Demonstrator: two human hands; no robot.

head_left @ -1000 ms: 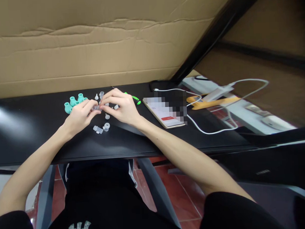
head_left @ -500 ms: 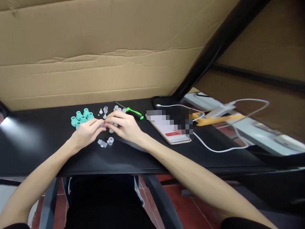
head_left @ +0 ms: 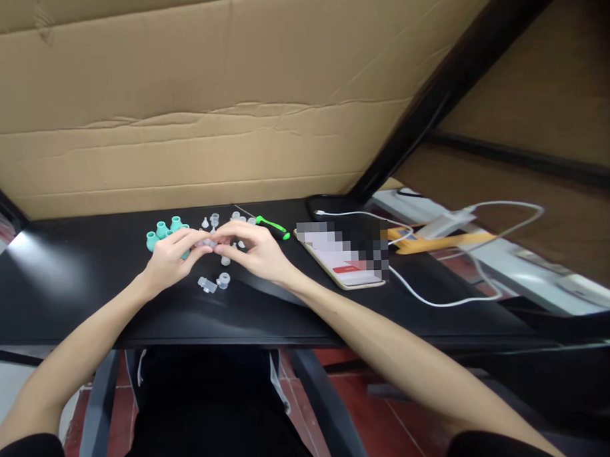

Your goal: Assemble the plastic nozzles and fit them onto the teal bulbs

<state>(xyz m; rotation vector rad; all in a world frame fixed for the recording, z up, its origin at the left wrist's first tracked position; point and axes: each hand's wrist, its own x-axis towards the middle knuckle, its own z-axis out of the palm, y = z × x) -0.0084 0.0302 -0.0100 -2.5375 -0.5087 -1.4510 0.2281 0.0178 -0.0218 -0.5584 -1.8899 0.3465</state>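
While the clear part (head_left: 206,243) is supported over the tabletop (head_left: 77,290) between both hands, its left end is pinched by the thumb and fingers of the left hand (head_left: 169,261). Its right end is grasped by the thumb and fingertips of the right hand (head_left: 257,252); the grip is thus closed around the part from both sides. The exact shape of the part is obscured by the fingers.

Teal pots (head_left: 152,243) are grouped beside and beyond the left hand, by which some are partly covered. Two loose pieces (head_left: 223,280) are positioned side by side on the near side of the hands. A white cap (head_left: 225,261) is located near the right fingertips. Further small pieces (head_left: 214,219) are scattered beyond the hands.

A green-and-black screwdriver (head_left: 273,227) is laid beyond the right hand, its shaft directed away and leftward. A phone (head_left: 359,275) is placed farther right, and a white cable (head_left: 438,305) is routed past it.
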